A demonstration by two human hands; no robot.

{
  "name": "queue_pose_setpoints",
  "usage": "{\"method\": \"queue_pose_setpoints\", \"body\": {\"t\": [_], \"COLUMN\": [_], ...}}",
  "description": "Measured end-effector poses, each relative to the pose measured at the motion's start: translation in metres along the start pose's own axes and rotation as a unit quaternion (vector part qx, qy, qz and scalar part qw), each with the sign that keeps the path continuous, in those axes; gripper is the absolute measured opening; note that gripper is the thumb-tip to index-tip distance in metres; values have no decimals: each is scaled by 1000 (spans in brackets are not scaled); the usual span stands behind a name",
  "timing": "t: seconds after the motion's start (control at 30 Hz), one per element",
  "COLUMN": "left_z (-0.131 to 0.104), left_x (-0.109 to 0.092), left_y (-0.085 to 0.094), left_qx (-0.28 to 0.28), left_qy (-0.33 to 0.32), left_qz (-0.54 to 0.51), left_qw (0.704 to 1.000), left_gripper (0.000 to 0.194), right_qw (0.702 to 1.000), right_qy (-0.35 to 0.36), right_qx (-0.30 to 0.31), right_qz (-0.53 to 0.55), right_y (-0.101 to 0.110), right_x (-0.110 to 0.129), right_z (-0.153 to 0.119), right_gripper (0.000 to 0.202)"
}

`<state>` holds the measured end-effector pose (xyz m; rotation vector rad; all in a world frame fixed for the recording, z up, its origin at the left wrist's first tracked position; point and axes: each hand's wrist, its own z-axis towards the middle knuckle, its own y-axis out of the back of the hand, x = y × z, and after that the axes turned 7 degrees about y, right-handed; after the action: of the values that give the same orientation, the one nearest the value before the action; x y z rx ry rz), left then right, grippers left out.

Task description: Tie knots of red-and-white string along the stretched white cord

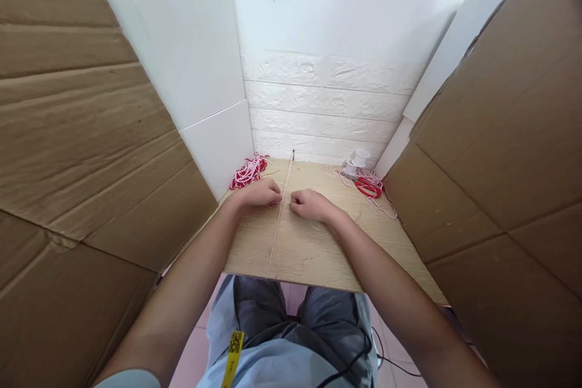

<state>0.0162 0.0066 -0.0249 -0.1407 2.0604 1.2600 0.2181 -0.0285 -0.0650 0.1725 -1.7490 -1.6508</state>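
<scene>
A pale pink-and-white cord (pixel 276 231) runs taut from a small hook or nail (pixel 293 151) at the foot of the wall, across the wooden tabletop (pixel 309 260), to its front edge. My left hand (pixel 262 193) is closed just left of the cord, fingertips pinched by a thin thread beside it. On the other side, my right hand (pixel 310 204) is closed too, with a fine loose thread end trailing below it. The pinched fingertips mostly hide the threads between them.
A red and pink-white yarn heap (pixel 250 173) lies at the back left. At the back right are white spools (pixel 360 159), red-handled scissors (pixel 368 187) and loose pink yarn (pixel 386 209). Cardboard walls (pixel 91 133) stand on both sides; a black cable (pixel 350 364) hangs near my lap.
</scene>
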Motion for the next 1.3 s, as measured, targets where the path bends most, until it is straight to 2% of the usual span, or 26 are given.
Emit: {"method": "queue_pose_setpoints", "body": {"t": [0.37,0.53,0.67,0.8,0.93,1.03,1.13,1.3], "left_z": [4,4,4,2,1,0,-2,-3], "left_x": [6,7,9,9,9,7,5,4], "left_y": [-1,0,3,6,9,10,11,9], "left_qx": [-6,-2,26,59,69,71,75,75], "left_qy": [-14,-22,-21,-32,-52,-73,-93,-103], "left_qz": [16,1,-24,-39,-41,-47,-58,-81], "left_qw": [1000,1000,999,997,995,994,991,989], "left_gripper": [16,15,15,18,23,26,27,27], "right_qw": [999,1000,999,996,980,971,974,967], "right_qy": [-8,-13,-37,-56,-69,-67,-47,-27], "right_qx": [23,5,-14,-65,-178,-227,-207,-155], "right_qz": [-22,-21,-31,-36,-48,-7,78,198], "right_y": [7,6,7,7,6,6,5,1], "right_x": [2,1,0,-2,-5,-6,-4,6], "right_z": [-2,-3,-4,-4,-2,1,4,7], "right_gripper": [23,20,18,15,16,15,15,26]}}
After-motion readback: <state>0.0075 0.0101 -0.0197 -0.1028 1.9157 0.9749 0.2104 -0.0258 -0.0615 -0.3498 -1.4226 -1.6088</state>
